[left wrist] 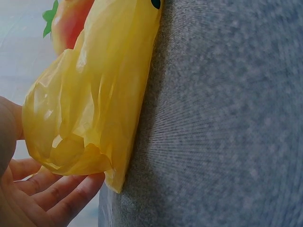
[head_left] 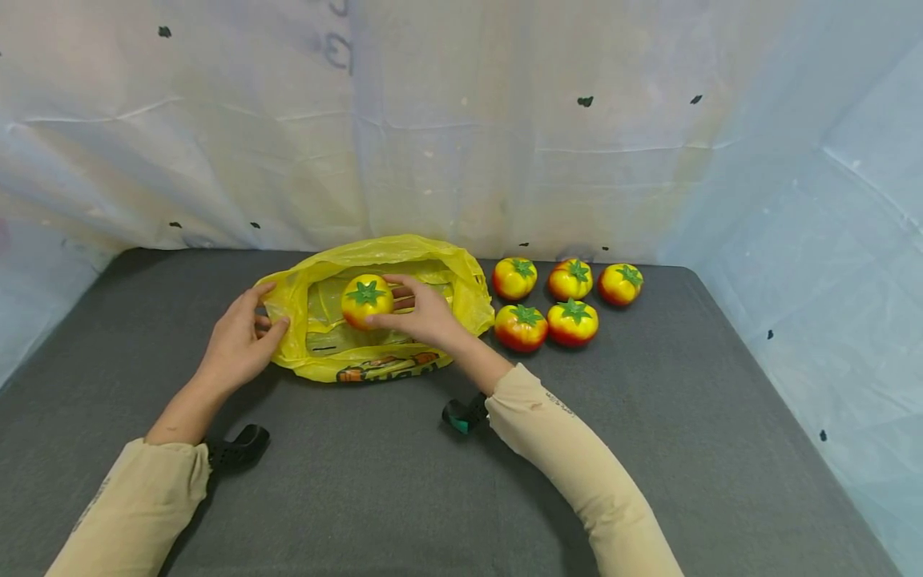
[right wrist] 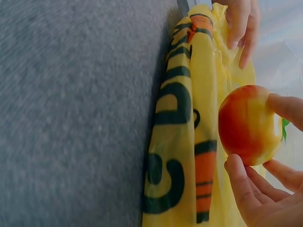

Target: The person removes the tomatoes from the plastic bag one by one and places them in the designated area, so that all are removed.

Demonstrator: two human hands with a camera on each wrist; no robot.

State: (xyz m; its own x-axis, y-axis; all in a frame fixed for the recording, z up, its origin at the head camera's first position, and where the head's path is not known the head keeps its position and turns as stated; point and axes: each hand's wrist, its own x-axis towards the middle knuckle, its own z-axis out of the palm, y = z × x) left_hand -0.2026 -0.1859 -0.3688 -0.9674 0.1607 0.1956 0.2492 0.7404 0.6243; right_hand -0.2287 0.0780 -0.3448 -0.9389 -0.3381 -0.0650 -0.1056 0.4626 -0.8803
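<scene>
A yellow plastic bag [head_left: 404, 246] lies on the table with its mouth spread wide. At its left end my left hand [head_left: 241, 340] holds the rim, thumb and fingers about the plastic [left wrist: 90, 109]. My right hand [head_left: 421, 312] grips a yellow-red toy tomato [head_left: 366, 302] with a green leafy top, above the bag's opening. In the right wrist view, thumb and fingertips pinch this tomato [right wrist: 248, 125] from opposite sides. The bag's printed front [right wrist: 173, 104] faces that camera.
Several more toy tomatoes [head_left: 572, 323] stand in two rows just right of the bag. Pale plastic sheeting [head_left: 461, 128] hangs behind the dark grey table [head_left: 375, 481]. Black wrist mounts [head_left: 241, 447] stick out near both sleeves.
</scene>
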